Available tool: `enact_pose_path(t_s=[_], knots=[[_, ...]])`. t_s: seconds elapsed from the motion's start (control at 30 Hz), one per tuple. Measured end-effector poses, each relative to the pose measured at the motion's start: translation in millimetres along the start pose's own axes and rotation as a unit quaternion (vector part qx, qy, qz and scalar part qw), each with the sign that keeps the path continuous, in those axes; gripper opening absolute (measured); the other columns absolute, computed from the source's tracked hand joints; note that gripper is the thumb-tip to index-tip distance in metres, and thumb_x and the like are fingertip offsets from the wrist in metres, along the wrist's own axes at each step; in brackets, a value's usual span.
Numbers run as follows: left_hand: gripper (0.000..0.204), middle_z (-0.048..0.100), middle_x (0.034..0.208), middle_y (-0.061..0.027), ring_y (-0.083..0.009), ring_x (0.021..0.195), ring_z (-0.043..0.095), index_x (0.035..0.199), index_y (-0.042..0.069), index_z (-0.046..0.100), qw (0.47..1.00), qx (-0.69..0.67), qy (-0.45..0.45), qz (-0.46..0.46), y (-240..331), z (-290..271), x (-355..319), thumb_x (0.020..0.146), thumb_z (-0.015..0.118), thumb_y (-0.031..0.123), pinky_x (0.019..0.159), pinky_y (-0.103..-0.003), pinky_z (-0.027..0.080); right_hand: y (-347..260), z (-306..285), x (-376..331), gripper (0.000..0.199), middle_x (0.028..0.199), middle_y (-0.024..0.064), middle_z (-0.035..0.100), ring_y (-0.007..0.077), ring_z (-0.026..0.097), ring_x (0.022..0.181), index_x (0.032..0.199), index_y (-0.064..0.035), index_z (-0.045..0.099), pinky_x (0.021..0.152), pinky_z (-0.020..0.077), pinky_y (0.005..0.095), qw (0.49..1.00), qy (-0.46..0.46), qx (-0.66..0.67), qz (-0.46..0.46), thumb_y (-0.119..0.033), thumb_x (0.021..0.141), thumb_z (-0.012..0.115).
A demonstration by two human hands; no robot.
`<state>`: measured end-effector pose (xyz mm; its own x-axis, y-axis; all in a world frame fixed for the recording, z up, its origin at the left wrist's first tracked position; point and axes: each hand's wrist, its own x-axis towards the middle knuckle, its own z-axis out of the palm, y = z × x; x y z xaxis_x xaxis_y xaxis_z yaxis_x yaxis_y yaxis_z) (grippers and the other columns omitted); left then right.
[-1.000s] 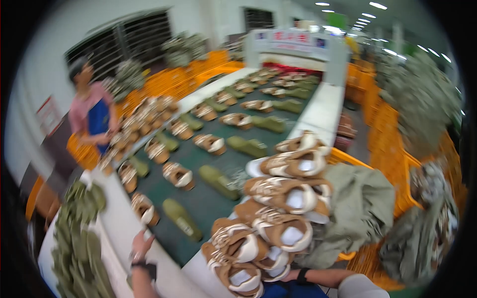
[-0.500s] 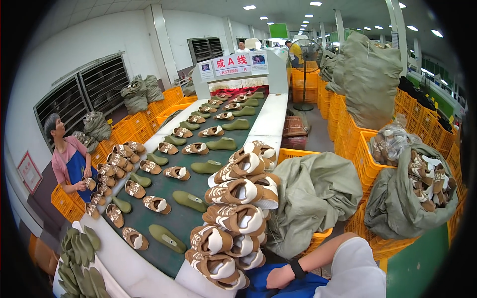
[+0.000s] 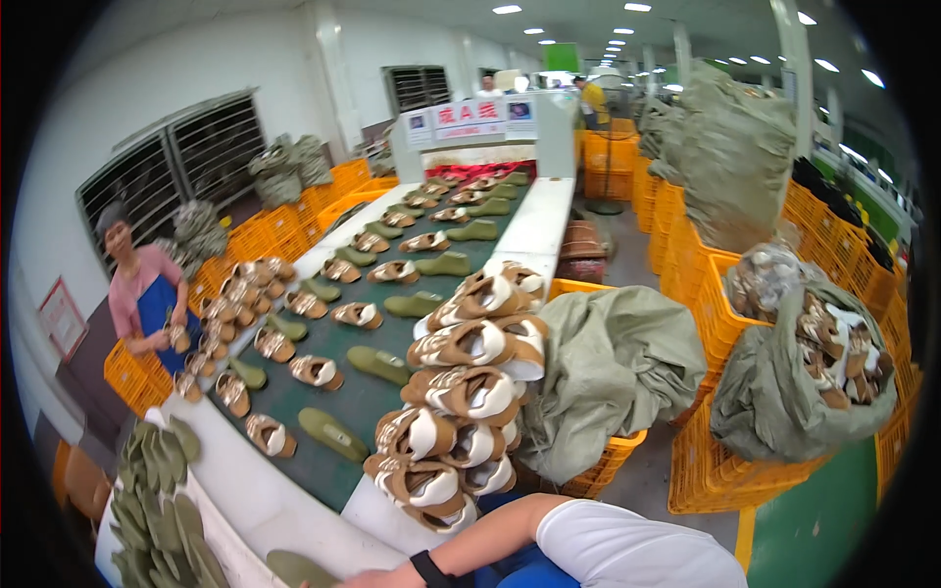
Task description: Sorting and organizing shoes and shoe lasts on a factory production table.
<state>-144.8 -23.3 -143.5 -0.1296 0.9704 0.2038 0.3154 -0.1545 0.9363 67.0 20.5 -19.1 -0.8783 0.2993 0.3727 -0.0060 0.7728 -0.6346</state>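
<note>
1. My right hand [image 3: 377, 579] has swung leftward along the frame's lower edge.
2. Green shoe last [image 3: 294, 565]: bottom edge, left of centre, long axis roughly crosswise, right end at my hand.
3. Right fingers cut off; I cannot tell their grip. Left hand unseen.

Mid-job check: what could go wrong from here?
The brown shoes are piled several high beside the belt, so the stack could topple. The right forearm lies close to the pile's base and might knock it. The green last by the right hand is partly cut off by the frame, so a poor grip could go unseen.
</note>
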Motion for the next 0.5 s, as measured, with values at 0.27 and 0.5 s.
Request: enact_pose_path(t_s=[0.27, 0.5], knots=[[0.041, 0.052, 0.124, -0.0086, -0.0195, 0.112, 0.051, 0.132, 0.004, 0.04, 0.89, -0.349, 0.042, -0.292, 74.4, 17.9, -24.4, 0.091, 0.047, 0.008, 0.093, -0.033, 0.043, 65.7, 41.0, -8.9, 0.04, 0.122, 0.0236, 0.044, 0.0408, 0.044, 0.11, 0.107, -0.0063, 0.057, 0.092, 0.0403, 0.0476, 0.974, 0.083, -0.188, 0.099, -0.008, 0.067, 0.062], [0.044, 0.056, 0.119, -0.0154, -0.0293, 0.113, 0.052, 0.121, 0.005, 0.052, 0.942, 0.22, 0.202, -0.151, 17.1, -139.3, -36.6, 0.08, 0.063, 0.017, 0.097, -0.035, 0.04, 63.8, 48.3, 12.6, 0.025, 0.116, 0.0241, 0.047, 0.0407, 0.045, 0.107, 0.093, -0.0005, 0.063, 0.093, 0.0397, 0.0436, 0.985, 0.109, -0.095, 0.089, 0.004, 0.07, 0.055]])
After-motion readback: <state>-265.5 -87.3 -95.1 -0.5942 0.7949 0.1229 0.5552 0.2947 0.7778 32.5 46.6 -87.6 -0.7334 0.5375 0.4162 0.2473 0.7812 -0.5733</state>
